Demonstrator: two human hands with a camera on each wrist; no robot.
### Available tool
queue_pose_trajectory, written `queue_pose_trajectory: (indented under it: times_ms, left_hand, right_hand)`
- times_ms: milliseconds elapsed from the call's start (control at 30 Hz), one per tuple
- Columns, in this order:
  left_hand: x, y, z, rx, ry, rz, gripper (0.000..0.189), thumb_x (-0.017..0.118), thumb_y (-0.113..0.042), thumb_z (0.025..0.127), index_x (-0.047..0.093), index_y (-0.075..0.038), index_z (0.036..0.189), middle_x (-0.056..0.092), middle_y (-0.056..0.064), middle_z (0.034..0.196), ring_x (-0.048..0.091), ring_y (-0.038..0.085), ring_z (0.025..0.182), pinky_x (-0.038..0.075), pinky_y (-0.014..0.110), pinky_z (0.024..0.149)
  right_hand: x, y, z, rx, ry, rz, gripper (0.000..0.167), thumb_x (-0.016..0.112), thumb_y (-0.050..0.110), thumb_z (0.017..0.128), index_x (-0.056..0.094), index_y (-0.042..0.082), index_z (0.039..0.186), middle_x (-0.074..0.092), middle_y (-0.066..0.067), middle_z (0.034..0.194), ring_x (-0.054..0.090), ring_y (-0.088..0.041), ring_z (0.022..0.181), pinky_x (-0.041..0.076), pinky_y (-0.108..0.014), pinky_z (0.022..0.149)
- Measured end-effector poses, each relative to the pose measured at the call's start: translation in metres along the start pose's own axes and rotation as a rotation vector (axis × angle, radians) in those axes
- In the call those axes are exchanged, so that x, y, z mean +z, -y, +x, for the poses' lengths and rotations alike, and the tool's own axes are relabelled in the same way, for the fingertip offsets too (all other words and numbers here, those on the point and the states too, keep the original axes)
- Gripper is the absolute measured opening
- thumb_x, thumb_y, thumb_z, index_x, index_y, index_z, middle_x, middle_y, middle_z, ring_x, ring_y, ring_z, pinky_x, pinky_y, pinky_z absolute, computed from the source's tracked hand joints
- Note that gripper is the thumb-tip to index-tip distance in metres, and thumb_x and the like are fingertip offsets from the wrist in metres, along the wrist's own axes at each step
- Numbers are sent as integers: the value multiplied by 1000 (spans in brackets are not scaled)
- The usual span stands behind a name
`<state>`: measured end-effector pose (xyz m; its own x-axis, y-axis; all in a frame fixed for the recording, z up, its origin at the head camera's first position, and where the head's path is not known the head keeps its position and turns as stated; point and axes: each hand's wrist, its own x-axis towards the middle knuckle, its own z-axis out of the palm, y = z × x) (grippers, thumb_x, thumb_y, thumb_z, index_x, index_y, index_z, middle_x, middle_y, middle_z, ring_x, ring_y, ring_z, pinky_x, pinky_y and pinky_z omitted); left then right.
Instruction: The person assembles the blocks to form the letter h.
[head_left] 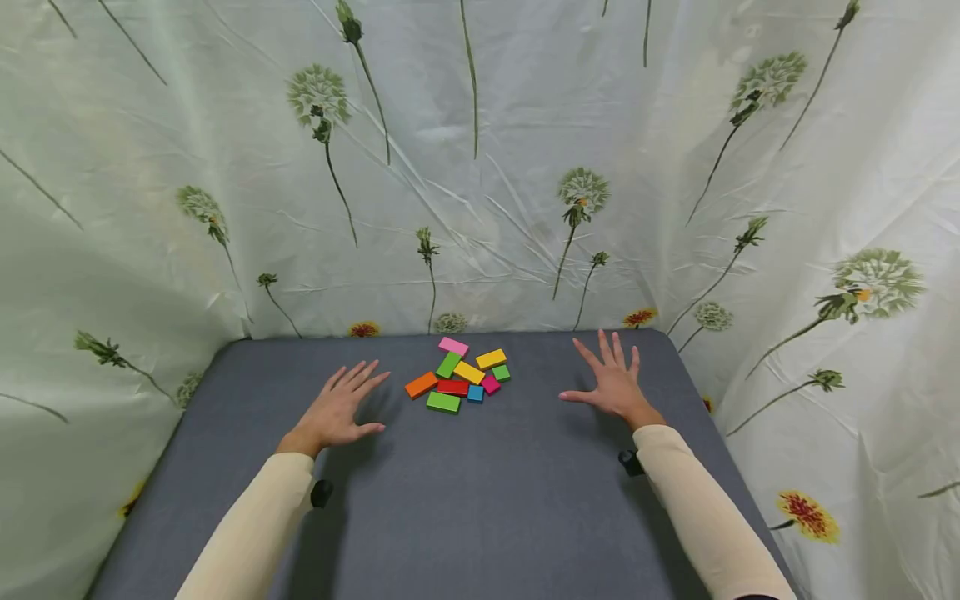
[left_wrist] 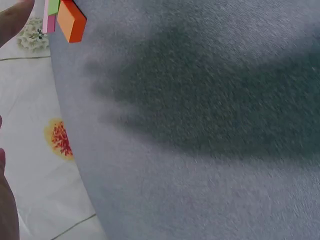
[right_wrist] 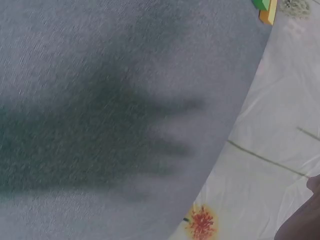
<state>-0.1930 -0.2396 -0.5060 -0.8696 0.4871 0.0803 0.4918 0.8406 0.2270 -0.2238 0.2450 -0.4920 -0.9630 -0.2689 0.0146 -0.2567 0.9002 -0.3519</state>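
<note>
Several coloured blocks lie grouped near the far edge of the table. Among them are an orange block (head_left: 422,385), a red block (head_left: 453,387), a light green block (head_left: 443,402), a blue block (head_left: 476,393), a pink block (head_left: 453,346) and a yellow block (head_left: 491,359). My left hand (head_left: 341,408) hovers left of the group, fingers spread, holding nothing; the orange block is nearest to it. Off to the right, my right hand (head_left: 613,385) is held over the table with spread fingers, apart from the blocks. The left wrist view shows the orange block (left_wrist: 73,21) at its top edge.
A dark grey table (head_left: 480,508) spreads below both hands, whose shadows fall on it. Around its back and sides hangs a white curtain (head_left: 502,200) printed with dandelions. A dark wrist device (head_left: 322,493) sits at the left cuff, another (head_left: 631,462) at the right.
</note>
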Motion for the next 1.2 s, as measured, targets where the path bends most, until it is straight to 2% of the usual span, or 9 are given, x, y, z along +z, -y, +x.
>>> queue_pose_trajectory:
  times_ms: [133, 300, 500, 667, 933, 1200]
  left_hand:
    - [4, -2, 10, 4, 50, -42, 84, 78, -35, 78, 38, -9, 147, 27, 20, 154, 25, 41, 140, 14, 59, 110]
    - [8, -3, 21, 15, 84, -35, 84, 80, -32, 77, 39, -9, 147, 27, 20, 154, 25, 42, 140, 16, 59, 110]
    - [11, -4, 34, 40, 102, -20, 86, 82, -29, 75, 39, -10, 147, 28, 20, 154, 26, 41, 140, 16, 58, 110]
    - [14, -5, 45, 42, 146, 5, 87, 82, -30, 75, 38, -11, 147, 28, 20, 154, 25, 41, 140, 16, 57, 111]
    - [15, -12, 64, 11, 169, 72, 78, 81, -31, 77, 45, -9, 143, 37, 20, 149, 39, 40, 132, 26, 56, 107]
    - [29, -15, 77, 38, 202, 56, 76, 84, -19, 74, 49, -11, 140, 41, 18, 147, 38, 42, 132, 27, 57, 106]
  right_hand:
    - [2, 5, 3, -2, 11, 2, 105, 68, 68, 73, 23, 20, 154, -3, -22, 159, -11, -43, 144, -13, -64, 105]
    - [7, 17, 9, -13, 14, 14, 106, 68, 69, 71, 24, 20, 154, 0, -21, 159, -10, -42, 144, -12, -64, 106]
    - [16, 33, 17, -37, 6, 1, 103, 73, 63, 71, 28, 20, 153, 8, -22, 158, -2, -43, 145, -5, -66, 106]
    - [27, 52, 25, -63, 27, 15, 99, 77, 57, 72, 30, 20, 152, 13, -21, 158, 4, -43, 145, 0, -65, 108]
    - [46, 86, 38, -118, 51, 44, 91, 79, 52, 73, 39, 20, 148, 21, -17, 157, 13, -40, 144, 10, -61, 110]
    - [68, 111, 47, -197, 105, 90, 79, 78, 41, 78, 43, 23, 146, 29, -12, 154, 24, -34, 141, 18, -56, 110]
